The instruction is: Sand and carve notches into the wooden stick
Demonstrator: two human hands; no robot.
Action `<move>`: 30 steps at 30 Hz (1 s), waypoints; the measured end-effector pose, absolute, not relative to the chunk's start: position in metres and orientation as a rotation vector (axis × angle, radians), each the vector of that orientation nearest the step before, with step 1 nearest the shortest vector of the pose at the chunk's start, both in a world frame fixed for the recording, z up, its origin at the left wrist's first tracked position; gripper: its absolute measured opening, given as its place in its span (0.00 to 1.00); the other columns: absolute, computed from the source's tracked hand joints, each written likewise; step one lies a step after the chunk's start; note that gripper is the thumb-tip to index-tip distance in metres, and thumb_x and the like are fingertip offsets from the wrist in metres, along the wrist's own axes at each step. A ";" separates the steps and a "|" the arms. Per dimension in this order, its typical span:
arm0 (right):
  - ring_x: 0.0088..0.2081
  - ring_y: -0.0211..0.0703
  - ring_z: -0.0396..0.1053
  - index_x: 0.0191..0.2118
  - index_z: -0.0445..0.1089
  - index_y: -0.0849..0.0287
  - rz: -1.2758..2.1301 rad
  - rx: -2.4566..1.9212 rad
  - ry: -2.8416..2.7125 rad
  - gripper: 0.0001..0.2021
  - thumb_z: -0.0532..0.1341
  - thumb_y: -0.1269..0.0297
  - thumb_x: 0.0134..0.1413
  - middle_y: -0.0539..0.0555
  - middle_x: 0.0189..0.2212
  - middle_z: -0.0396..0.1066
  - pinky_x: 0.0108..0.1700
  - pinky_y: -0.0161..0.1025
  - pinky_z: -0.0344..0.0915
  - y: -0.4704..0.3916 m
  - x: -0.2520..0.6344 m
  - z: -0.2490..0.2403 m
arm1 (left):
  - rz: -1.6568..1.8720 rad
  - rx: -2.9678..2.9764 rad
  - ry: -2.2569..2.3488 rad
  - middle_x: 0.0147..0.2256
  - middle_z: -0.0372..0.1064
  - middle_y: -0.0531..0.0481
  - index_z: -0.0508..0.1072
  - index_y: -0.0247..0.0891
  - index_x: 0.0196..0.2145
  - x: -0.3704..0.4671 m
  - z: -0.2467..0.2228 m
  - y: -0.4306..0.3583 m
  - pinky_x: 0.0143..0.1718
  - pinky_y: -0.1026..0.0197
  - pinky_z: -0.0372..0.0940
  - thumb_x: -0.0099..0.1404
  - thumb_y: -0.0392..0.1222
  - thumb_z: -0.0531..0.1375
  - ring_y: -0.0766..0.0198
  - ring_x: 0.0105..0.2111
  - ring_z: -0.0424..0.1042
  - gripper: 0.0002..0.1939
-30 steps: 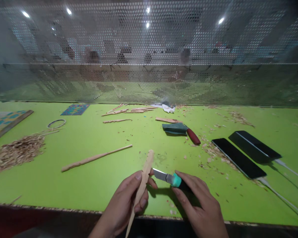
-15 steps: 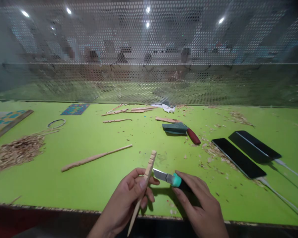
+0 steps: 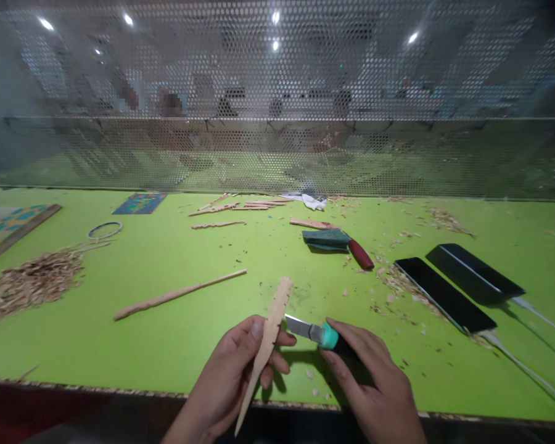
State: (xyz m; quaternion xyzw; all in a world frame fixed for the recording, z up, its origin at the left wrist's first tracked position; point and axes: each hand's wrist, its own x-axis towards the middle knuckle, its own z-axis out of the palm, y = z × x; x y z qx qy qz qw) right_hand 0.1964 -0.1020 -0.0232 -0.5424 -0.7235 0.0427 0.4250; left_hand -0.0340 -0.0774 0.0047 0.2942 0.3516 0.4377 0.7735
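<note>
My left hand [image 3: 234, 364] grips a carved wooden piece [image 3: 269, 336] whose upper end has small notches along its edges and whose lower end tapers to a point. The broad flat face of the piece is turned up. In my right hand [image 3: 379, 376] is a knife [image 3: 328, 337] with a black and teal handle, its blade pointing left. The blade tip lies close to the right edge of the wood; whether they touch is hard to tell. A long slim wooden stick [image 3: 180, 294] lies on the green table [image 3: 157, 351] to the left.
Wood shavings [image 3: 32, 280] are heaped at the left, near a ring [image 3: 104, 230]. Two black phones [image 3: 446, 295] with white cables lie at the right. A red-handled tool [image 3: 361, 254] and several carved sticks [image 3: 218, 225] lie farther back, before a perforated screen [image 3: 277, 154].
The wooden piece has turned about its length, showing its broad face instead of the notched edge. My left thumb has shifted up and left. My right hand and the knife are nearly unchanged.
</note>
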 end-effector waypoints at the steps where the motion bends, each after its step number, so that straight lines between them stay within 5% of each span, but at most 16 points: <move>1: 0.47 0.50 0.78 0.58 0.72 0.48 0.108 -1.359 -1.809 0.14 0.63 0.58 0.70 0.53 0.48 0.80 0.49 0.47 0.74 -0.102 0.196 -0.023 | 0.942 0.632 0.752 0.24 0.75 0.47 0.82 0.30 0.40 -0.034 0.005 -0.077 0.21 0.74 0.56 0.71 0.59 0.65 0.76 0.18 0.62 0.24; 6: 0.48 0.50 0.78 0.58 0.71 0.47 0.133 -1.366 -1.810 0.14 0.63 0.58 0.70 0.53 0.48 0.79 0.50 0.46 0.73 -0.102 0.196 -0.025 | 0.958 0.564 0.726 0.23 0.70 0.52 0.81 0.29 0.40 -0.034 0.003 -0.078 0.20 0.74 0.52 0.73 0.56 0.64 0.77 0.18 0.58 0.22; 12: 0.47 0.49 0.78 0.58 0.72 0.47 0.121 -1.350 -1.807 0.14 0.63 0.58 0.71 0.52 0.47 0.80 0.49 0.45 0.73 -0.102 0.197 -0.027 | 1.013 0.469 0.755 0.37 0.77 0.44 0.81 0.30 0.45 -0.035 0.003 -0.076 0.22 0.72 0.59 0.73 0.50 0.65 0.74 0.21 0.63 0.17; 30: 0.47 0.50 0.78 0.58 0.72 0.46 0.130 -1.359 -1.799 0.14 0.63 0.57 0.70 0.52 0.48 0.80 0.49 0.47 0.74 -0.103 0.196 -0.027 | 1.013 0.395 0.681 0.35 0.71 0.47 0.81 0.30 0.39 -0.036 0.007 -0.075 0.27 0.71 0.64 0.65 0.49 0.73 0.72 0.28 0.66 0.17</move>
